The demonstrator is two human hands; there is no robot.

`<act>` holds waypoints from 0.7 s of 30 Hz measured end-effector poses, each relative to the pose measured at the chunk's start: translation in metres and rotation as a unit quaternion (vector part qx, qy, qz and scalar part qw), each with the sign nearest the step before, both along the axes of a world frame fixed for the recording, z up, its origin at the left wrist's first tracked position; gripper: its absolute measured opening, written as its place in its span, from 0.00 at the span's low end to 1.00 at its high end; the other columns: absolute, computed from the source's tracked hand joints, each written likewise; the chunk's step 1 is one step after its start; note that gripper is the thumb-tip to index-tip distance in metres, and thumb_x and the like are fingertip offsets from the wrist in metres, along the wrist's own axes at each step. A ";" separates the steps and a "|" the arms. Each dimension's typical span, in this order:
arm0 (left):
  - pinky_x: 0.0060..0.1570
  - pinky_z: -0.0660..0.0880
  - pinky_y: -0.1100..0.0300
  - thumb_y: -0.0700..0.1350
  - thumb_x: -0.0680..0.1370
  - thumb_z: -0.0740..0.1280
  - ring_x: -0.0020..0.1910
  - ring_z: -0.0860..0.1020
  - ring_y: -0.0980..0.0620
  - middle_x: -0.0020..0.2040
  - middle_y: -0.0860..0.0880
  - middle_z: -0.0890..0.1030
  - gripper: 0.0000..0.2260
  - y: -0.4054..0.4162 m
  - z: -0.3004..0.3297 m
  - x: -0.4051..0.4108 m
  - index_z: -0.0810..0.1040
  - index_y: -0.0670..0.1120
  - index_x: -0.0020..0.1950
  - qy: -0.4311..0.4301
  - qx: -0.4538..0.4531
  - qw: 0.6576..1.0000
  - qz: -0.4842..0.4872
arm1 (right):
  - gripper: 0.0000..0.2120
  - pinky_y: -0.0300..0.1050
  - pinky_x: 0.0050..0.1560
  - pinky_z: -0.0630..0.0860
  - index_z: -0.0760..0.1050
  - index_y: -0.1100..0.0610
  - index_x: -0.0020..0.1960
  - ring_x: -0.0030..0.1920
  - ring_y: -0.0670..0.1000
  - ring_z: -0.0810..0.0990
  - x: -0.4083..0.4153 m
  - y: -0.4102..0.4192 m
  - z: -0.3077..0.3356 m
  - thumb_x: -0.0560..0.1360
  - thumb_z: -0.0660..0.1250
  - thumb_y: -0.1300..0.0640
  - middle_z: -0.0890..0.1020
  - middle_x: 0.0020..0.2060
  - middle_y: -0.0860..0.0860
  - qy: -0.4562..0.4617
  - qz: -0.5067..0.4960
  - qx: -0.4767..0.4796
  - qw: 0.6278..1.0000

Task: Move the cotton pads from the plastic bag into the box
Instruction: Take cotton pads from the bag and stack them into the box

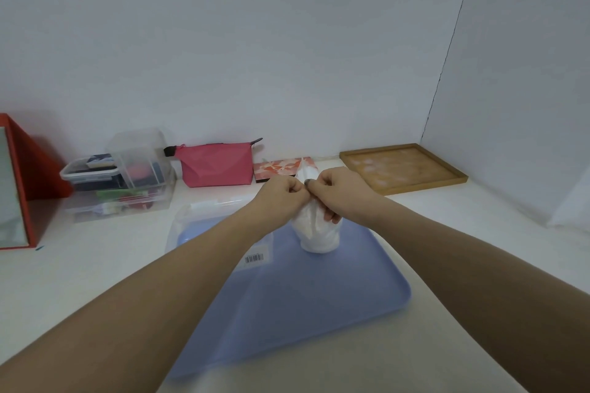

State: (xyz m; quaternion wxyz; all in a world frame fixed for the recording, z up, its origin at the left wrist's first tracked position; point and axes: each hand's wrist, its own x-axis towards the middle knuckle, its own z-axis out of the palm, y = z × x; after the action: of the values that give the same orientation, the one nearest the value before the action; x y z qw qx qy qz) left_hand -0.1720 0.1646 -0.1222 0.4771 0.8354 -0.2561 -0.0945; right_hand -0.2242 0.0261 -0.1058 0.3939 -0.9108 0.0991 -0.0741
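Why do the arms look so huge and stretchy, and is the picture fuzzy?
Head view: the wide-angle lens stretches whatever is near the bottom edge, so the forearms balloon while the left hand and right hand on the plastic bag look small; lighting is soft and dim, with only faint shadows; the clear boxes look slightly blurred.

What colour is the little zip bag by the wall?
The zip bag is pink, seen clearly in the head view.
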 end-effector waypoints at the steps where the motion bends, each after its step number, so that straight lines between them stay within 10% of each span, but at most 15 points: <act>1: 0.40 0.64 0.56 0.40 0.78 0.63 0.38 0.67 0.50 0.39 0.45 0.70 0.10 0.000 0.000 -0.001 0.71 0.44 0.36 0.001 -0.004 1.000 -0.002 | 0.15 0.45 0.34 0.79 0.70 0.57 0.37 0.25 0.52 0.78 0.000 0.001 -0.001 0.78 0.61 0.50 0.79 0.27 0.55 -0.009 0.001 -0.020 1.000; 12: 0.39 0.64 0.55 0.39 0.76 0.60 0.36 0.67 0.48 0.36 0.43 0.69 0.08 0.002 0.010 -0.005 0.70 0.43 0.37 -0.025 0.030 0.999 -0.002 | 0.14 0.50 0.37 0.69 0.63 0.56 0.38 0.34 0.55 0.71 0.000 0.006 -0.006 0.82 0.53 0.57 0.72 0.32 0.53 -0.057 0.007 -0.185 0.981; 21: 0.52 0.78 0.39 0.41 0.75 0.60 0.32 0.74 0.50 0.36 0.44 0.67 0.06 0.019 0.015 0.002 0.69 0.44 0.38 -0.007 -0.026 0.999 0.040 | 0.12 0.51 0.39 0.80 0.67 0.58 0.42 0.32 0.56 0.84 -0.008 -0.020 -0.001 0.79 0.56 0.51 0.81 0.37 0.57 -0.067 -0.069 -0.115 0.989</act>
State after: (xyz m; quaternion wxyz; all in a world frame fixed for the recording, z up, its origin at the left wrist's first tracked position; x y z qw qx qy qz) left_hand -0.1700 0.1831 -0.1067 0.5008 0.8326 -0.2282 -0.0632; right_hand -0.2326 0.0066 -0.1067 0.2862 -0.9341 0.1261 -0.1724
